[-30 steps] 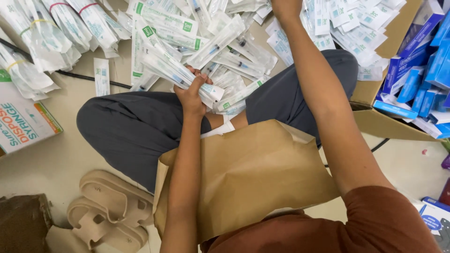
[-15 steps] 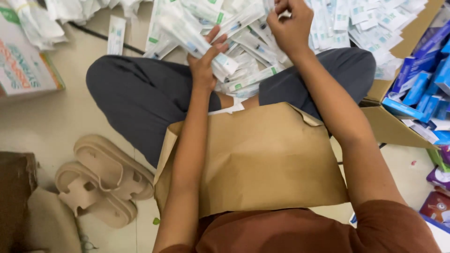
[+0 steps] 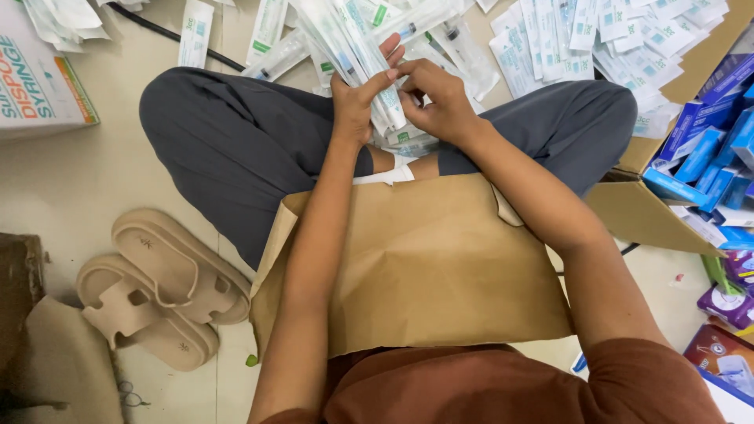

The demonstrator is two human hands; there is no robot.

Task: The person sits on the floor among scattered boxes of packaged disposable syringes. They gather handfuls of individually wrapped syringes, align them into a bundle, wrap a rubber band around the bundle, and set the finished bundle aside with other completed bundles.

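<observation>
Left hand: your left hand (image 3: 353,102) is closed around a bundle (image 3: 357,47) of wrapped syringes, thumb laid across the front of it, just past your crossed legs.
Right hand: your right hand (image 3: 440,98) is just right of the left one, its fingertips (image 3: 404,69) pinching at the near end of the same bundle.
Bundle: it is tilted, running from your hands up and to the far left, above your shins.
Loose syringes: more wrapped syringes (image 3: 448,39) lie on the floor just beyond your hands, touching one another in a heap.
Flat packets: a spread of small white packets (image 3: 597,35) lies to the far right, next to your right knee.
Bag: a brown paper bag (image 3: 416,267) rests on your lap, near to you, under both forearms.
Carton: an open cardboard carton (image 3: 636,212) at the right holds blue boxes (image 3: 707,141).
Sandals: a pair of beige sandals (image 3: 161,286) sits on the floor (image 3: 71,180) at the near left, beside your left thigh.
Box: a white printed box (image 3: 39,86) lies at the far left, well apart from your hands.
</observation>
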